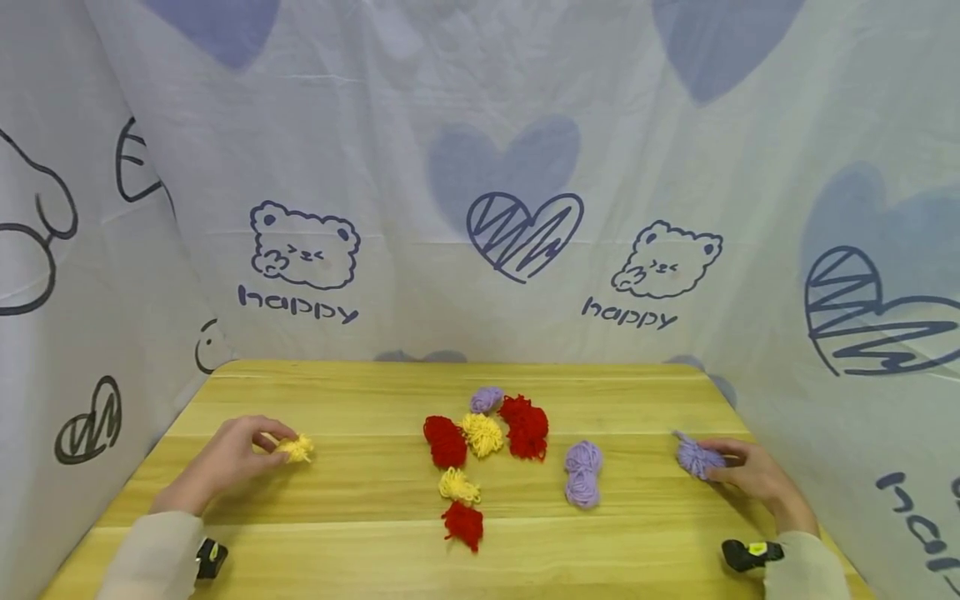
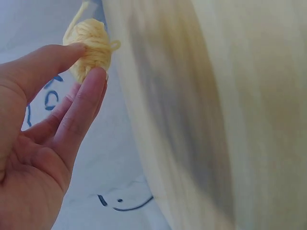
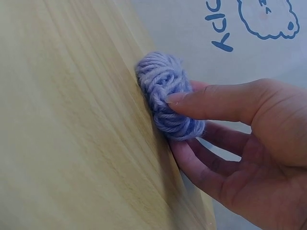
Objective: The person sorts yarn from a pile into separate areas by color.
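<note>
My left hand [image 1: 238, 452] pinches a small yellow yarn bundle [image 1: 298, 448] between thumb and fingertips, over the left part of the table. In the left wrist view a loose strand sticks up from this yellow yarn [image 2: 91, 36], and the table lies to its right. On the right side, my right hand [image 1: 756, 477] holds a purple yarn bundle [image 1: 697, 458], thumb on one face and fingers behind. The right wrist view shows that purple yarn [image 3: 163, 86] close to the tabletop; whether it touches cannot be told.
On the wooden table [image 1: 337, 542], red yarn bundles [image 1: 446, 442], yellow ones [image 1: 482, 434] and a small purple one [image 1: 487, 400] cluster mid-table. A longer purple bundle [image 1: 582, 475] lies right of them. A printed cloth [image 1: 405, 283] hangs behind and along both sides.
</note>
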